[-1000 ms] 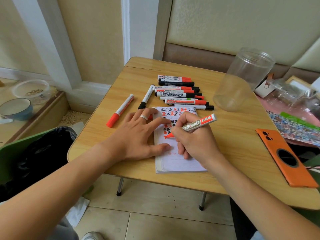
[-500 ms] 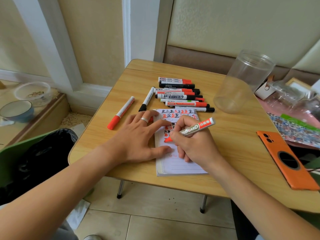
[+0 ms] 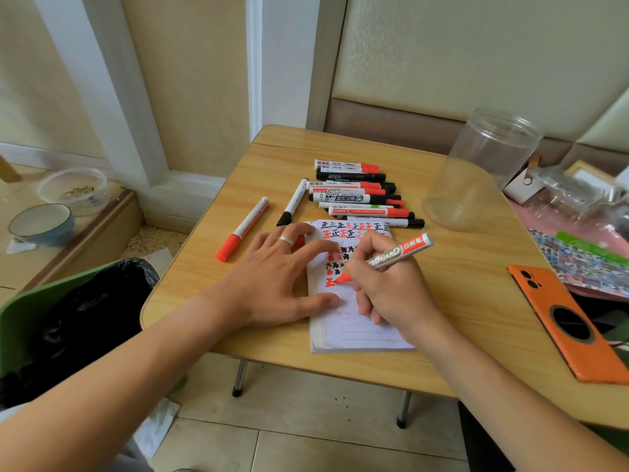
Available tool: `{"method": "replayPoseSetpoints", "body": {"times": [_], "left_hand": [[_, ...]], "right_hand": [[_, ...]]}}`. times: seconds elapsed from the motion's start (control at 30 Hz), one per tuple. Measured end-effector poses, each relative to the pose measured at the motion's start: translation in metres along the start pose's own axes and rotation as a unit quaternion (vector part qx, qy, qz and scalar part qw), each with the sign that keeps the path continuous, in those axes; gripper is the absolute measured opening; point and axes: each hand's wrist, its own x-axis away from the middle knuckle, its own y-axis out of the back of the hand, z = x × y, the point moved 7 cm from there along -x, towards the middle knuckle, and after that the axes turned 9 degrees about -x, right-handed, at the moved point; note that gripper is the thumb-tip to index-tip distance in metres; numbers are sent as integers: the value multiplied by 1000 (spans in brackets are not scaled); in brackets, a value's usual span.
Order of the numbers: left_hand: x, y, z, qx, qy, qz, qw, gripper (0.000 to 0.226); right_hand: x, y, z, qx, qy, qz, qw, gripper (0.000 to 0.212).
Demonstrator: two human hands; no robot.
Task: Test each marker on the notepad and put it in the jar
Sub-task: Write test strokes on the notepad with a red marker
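I'm gripping the light, stiff red marker [image 3: 391,258] mid-barrel in my right hand [image 3: 391,294] — left hand [image 3: 275,281] lying flat, pinning the notepad [image 3: 357,321].

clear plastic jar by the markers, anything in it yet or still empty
Empty. The clear plastic jar stands upright and lidless on the wooden table, and only the tabletop shows through its walls; no marker is inside.

On the worktop [image 3: 459,284] there is one notepad [image 3: 360,328], one clear jar [image 3: 483,172] and one orange phone [image 3: 568,321]. I count one marker in use [image 3: 398,253], two lying apart [image 3: 243,228] [image 3: 292,202], and about nine in the pile [image 3: 357,195]. Two bowls [image 3: 41,223] [image 3: 73,189] stand on the floor.
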Motion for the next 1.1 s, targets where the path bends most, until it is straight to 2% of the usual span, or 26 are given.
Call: {"method": "replayPoseSetpoints", "body": {"times": [0.13,0.23,0.3,0.4,0.53,0.67,0.83,1.0,1.1], "left_hand": [[4,10,1,43,17,-42,998,71],[7,23,8,62,76,-146,984,40],[9,26,16,32,124,-192,973,22],[8,18,22,-27,154,-171,973,20],[11,21,22,11,163,-183,969,12],[11,26,5,72,120,-203,969,18],[8,25,-7,46,91,-202,974,18],[8,29,-24,25,8,-207,978,17],[9,29,-24,29,9,-210,977,15]], "right_hand": [[-3,7,-5,-102,-30,-22,994,20],[-3,7,-6,-115,-38,-14,993,18],[-3,5,-6,-111,-35,-7,993,14],[-4,4,-5,-115,-28,5,993,13],[-4,3,-4,-141,-8,31,990,13],[-4,2,-1,-168,-4,43,985,10],[-3,2,0,-185,-1,42,982,10],[-5,-3,0,-135,20,84,987,12],[-6,-4,0,-158,4,89,983,21]]}}
